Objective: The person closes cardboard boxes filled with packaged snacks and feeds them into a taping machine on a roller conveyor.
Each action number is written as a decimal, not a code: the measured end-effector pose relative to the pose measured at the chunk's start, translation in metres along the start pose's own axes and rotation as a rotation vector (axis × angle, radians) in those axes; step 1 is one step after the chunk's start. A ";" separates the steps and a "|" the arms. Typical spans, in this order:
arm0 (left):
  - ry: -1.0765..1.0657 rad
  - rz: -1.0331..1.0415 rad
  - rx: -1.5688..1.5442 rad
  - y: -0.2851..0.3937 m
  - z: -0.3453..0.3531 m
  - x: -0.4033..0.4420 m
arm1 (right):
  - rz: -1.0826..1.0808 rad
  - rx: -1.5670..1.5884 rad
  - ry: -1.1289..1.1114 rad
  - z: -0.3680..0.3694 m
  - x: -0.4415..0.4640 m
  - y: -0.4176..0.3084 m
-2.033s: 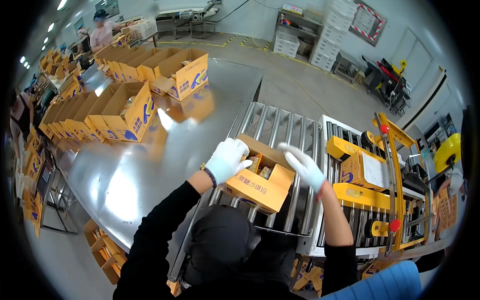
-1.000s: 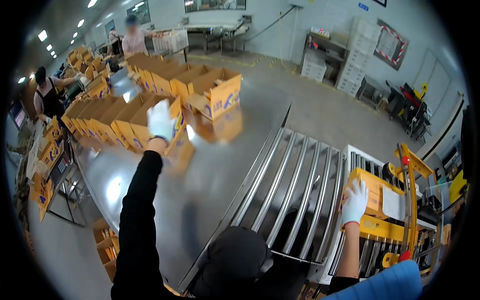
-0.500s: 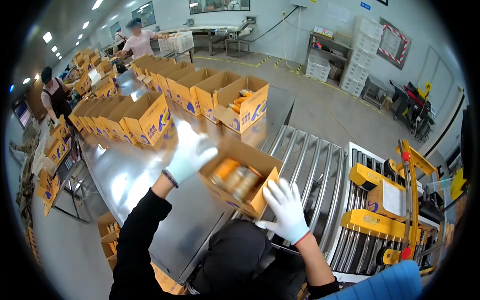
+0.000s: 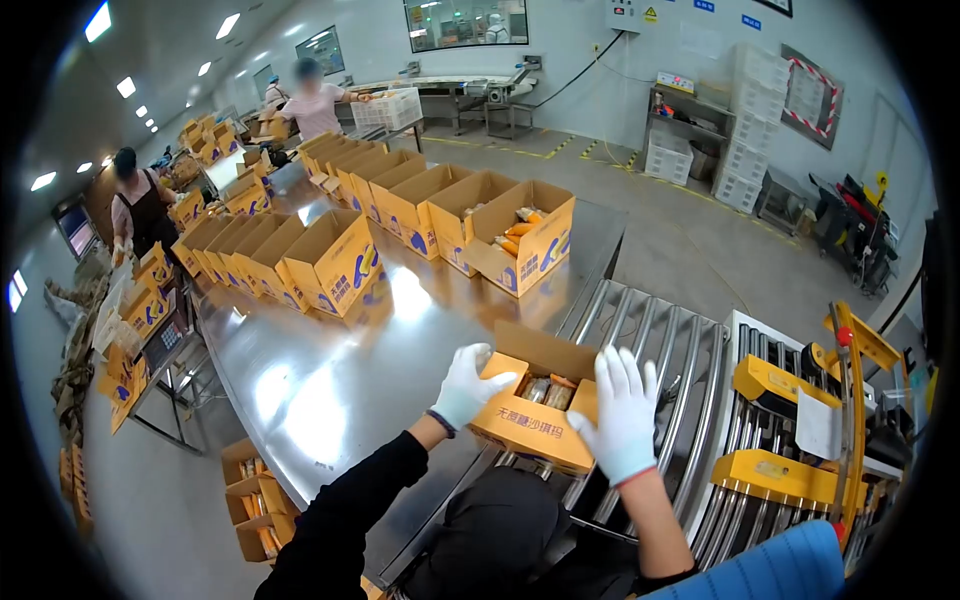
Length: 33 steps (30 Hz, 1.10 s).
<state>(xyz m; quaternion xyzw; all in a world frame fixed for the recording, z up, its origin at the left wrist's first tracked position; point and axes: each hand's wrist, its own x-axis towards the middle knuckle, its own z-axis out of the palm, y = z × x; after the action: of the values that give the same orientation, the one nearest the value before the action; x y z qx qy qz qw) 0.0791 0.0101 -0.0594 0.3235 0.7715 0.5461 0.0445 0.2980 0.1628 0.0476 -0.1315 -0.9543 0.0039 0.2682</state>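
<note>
Steel table (image 4: pixel 400 370) beside your roller bed (image 4: pixel 688 400); carton (image 4: pixel 540 435) on it nr table edge, back flap (image 4: pixel 545 345) up, might skew if pushed unevenly. Your L hand (image 4: pixel 466 385), thumb apart from fingers, at its L side; R hand (image 4: pixel 625 415), fingers spread, at R. Packets (image 4: pixel 547 390) sitting high could snag flap.

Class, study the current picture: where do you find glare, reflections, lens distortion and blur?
Head view: white glare on the metal table, which mirrors boxes; head view: rollers bow and black corners frame the image; head view: the head of the person in the pink shirt is blurred, while left hand and right hand look fairly sharp.
</note>
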 end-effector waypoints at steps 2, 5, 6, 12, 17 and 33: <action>-0.077 -0.184 -0.306 -0.025 -0.003 0.003 | -0.004 0.071 -0.027 0.004 -0.030 -0.016; -0.434 -0.265 -0.388 0.003 -0.001 0.012 | -0.009 0.138 -0.125 0.019 -0.077 -0.010; -0.459 -0.284 -0.398 0.013 0.014 0.016 | 0.014 0.136 -0.117 0.018 -0.091 0.003; 0.013 0.434 -0.201 0.057 0.218 -0.002 | 0.394 -0.205 -0.195 -0.008 -0.081 0.095; -0.588 0.195 -0.044 0.095 0.187 0.040 | 0.453 -0.358 -0.073 0.020 -0.080 0.165; -0.232 0.322 0.563 0.021 0.023 0.139 | 0.391 -0.075 -0.088 -0.059 -0.153 0.248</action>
<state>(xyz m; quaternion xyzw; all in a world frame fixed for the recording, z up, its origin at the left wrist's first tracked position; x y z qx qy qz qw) -0.0117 0.1089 -0.0108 0.5007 0.8208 0.2712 -0.0456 0.5157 0.3599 0.0006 -0.3240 -0.9209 0.0263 0.2152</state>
